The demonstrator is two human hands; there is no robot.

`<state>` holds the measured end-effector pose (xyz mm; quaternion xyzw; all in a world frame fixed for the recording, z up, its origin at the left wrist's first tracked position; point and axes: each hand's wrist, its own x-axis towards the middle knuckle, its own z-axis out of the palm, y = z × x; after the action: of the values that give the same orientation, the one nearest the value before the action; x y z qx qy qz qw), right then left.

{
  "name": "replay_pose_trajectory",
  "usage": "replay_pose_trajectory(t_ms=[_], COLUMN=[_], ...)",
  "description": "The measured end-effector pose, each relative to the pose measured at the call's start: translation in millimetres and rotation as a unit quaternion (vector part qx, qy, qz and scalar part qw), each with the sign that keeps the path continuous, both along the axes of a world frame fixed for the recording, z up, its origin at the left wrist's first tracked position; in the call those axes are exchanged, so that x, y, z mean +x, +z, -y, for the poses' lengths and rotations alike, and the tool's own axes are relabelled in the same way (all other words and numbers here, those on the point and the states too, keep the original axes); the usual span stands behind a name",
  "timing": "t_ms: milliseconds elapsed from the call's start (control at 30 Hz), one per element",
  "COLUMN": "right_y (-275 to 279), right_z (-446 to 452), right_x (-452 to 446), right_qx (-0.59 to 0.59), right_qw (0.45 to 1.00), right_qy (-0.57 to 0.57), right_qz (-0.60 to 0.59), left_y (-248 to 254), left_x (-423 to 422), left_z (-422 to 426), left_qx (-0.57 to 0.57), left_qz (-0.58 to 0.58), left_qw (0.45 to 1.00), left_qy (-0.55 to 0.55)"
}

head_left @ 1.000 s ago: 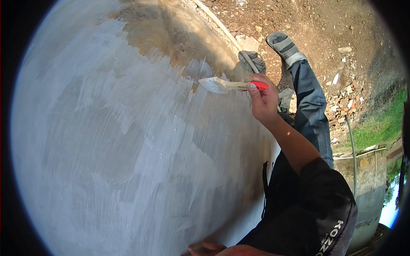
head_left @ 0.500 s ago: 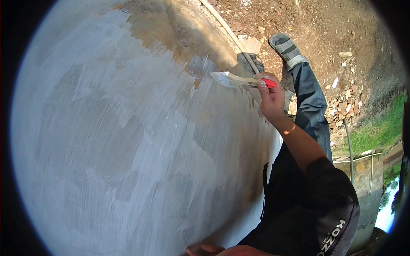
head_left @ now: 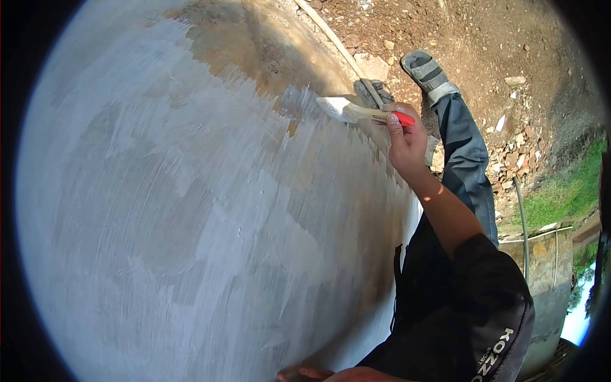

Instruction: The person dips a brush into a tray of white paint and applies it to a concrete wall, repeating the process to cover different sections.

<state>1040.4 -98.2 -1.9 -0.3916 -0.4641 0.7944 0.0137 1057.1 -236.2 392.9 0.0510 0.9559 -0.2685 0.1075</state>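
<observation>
My right hand (head_left: 408,141) is closed round the handle of a flat paintbrush (head_left: 363,113), which has a red end and pale, paint-coated bristles. The bristles point left, close to the wall (head_left: 210,191); I cannot tell whether they touch it. Streaky grey-white coating covers much of this wall, while a brown, bare-looking patch (head_left: 232,48) shows near its upper edge. At the bottom edge of the view, my left hand (head_left: 309,374) rests by the wall with its fingers stretched out, mostly cut off by the frame.
A long pale pole (head_left: 337,41) lies along the wall's base, by a grey stone (head_left: 374,93). My leg (head_left: 464,153) and sandalled foot (head_left: 423,69) are on rubble-strewn soil (head_left: 471,32). Grass (head_left: 566,188) and a concrete structure (head_left: 547,274) lie to the right.
The paintbrush has shifted slightly right, and its bristle end has tilted and risen a little. My left hand stays at the bottom edge.
</observation>
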Motion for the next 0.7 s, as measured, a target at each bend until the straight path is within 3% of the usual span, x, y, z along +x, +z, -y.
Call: replay_pose_trajectory(t_ms=[100, 200, 267, 333, 467, 567, 633, 700], right_y=[-39, -27, -11, 8, -4, -32, -30, -13], right_z=[15, 30, 31, 12, 1, 18, 27, 26], right_x=[-5, -3, 5, 3, 5, 12, 8, 6], right_qx=[0.135, 0.149, 0.118, -0.055, -0.062, 0.02, 0.081, 0.033], right_qw=[0.986, 0.977, 0.982, 0.998, 0.997, 0.998, 0.987, 0.994], right_qy=[0.076, 0.149, 0.142, 0.029, -0.002, 0.025, 0.135, 0.104], right_qz=[0.069, 0.034, 0.03, 0.023, 0.052, 0.062, 0.038, 0.021], left_y=[-2, -8, -9, -6, -10, -11, -12, -11], left_x=[-6, -11, -13, -14, -14, -17, -20, -23], left_z=[0, 3, 3, 2, -1, -2, -4, -7], left_qx=[0.006, 0.015, 0.016, 0.015, 0.017, 0.02, 0.021, 0.02], left_qz=[0.003, 0.007, 0.015, 0.025, 0.029, 0.038, 0.045, 0.053], left_qw=[1.0, 1.0, 0.999, 0.999, 0.999, 0.998, 0.998, 0.997], left_qy=[-0.013, -0.025, -0.029, -0.03, -0.033, -0.042, -0.048, -0.053])
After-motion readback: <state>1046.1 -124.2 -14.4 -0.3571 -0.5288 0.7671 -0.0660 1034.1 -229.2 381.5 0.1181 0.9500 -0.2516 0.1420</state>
